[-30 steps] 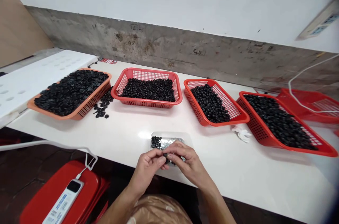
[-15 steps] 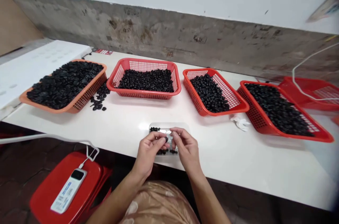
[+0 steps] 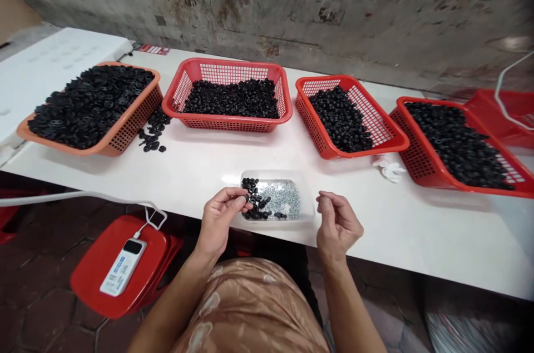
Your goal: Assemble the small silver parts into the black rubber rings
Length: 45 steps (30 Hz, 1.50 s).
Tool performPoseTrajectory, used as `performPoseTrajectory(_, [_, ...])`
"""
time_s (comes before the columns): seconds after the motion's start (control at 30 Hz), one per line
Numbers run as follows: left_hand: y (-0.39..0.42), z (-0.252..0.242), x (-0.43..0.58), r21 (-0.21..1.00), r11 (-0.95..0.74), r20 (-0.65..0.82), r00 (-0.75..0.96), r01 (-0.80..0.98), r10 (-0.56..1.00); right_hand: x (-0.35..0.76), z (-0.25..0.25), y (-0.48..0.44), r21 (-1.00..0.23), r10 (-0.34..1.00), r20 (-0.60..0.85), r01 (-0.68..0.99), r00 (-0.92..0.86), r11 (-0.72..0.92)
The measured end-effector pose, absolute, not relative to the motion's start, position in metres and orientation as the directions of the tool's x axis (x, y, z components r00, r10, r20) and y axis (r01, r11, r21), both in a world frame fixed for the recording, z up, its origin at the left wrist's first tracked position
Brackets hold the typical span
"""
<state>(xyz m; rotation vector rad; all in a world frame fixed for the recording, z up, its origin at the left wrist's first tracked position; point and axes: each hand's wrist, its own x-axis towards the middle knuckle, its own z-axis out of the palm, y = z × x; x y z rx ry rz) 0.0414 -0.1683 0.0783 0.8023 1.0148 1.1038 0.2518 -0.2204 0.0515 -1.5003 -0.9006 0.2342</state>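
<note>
My left hand (image 3: 221,214) pinches a small black part (image 3: 247,197) over the left side of a clear plastic tray (image 3: 306,211). Small black pieces (image 3: 261,211) lie along the tray's left side and front, and tiny shiny metal pieces (image 3: 283,197) cover much of its floor. To the right of the tray, apart from it, my right hand (image 3: 340,225) is closed, thumb against the fingers. Whatever those fingertips may hold is too small or hidden to make out.
Behind the tray stand an orange basket (image 3: 110,144), a red basket (image 3: 227,122) and two more red baskets, all holding black parts. Loose black parts (image 3: 154,133) lie beside the orange basket. A power bank (image 3: 124,267) rests on a red stool (image 3: 95,286) at left.
My hands have moved apart: the right hand has gone to the right of the tray, the left slightly left with the black part. The tray's contents are now uncovered. My view has tilted down.
</note>
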Motion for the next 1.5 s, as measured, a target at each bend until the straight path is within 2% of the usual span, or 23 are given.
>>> performPoseTrajectory(0.17, [-0.162,0.065,0.033,0.909,0.213,-0.216,0.031,-0.359,0.976,0.274,0.029,-0.217,-0.947,0.574,0.302,0.310,0.761,0.087])
performPoseTrajectory(0.3, [-0.152,0.039,0.023,0.907,0.169,-0.208,-0.061,-0.385,0.976,0.289,0.002,-0.218,-0.978,0.605,0.166,0.210,0.779,-0.002])
performPoseTrajectory(0.4, [-0.148,0.021,0.019,0.919,0.117,-0.162,-0.089,-0.376,0.983,0.292,-0.010,-0.218,-0.984,0.632,0.119,0.175,0.766,-0.027])
performPoseTrajectory(0.83, [-0.148,0.000,0.012,0.942,0.049,-0.034,0.050,-0.333,0.998,0.294,-0.020,-0.211,-0.971,0.676,0.158,0.236,0.720,-0.025])
performPoseTrajectory(1.5, [-0.150,-0.004,0.007,0.946,0.003,0.028,0.092,-0.324,0.995,0.291,-0.016,-0.209,-0.958,0.694,0.213,0.285,0.688,0.011])
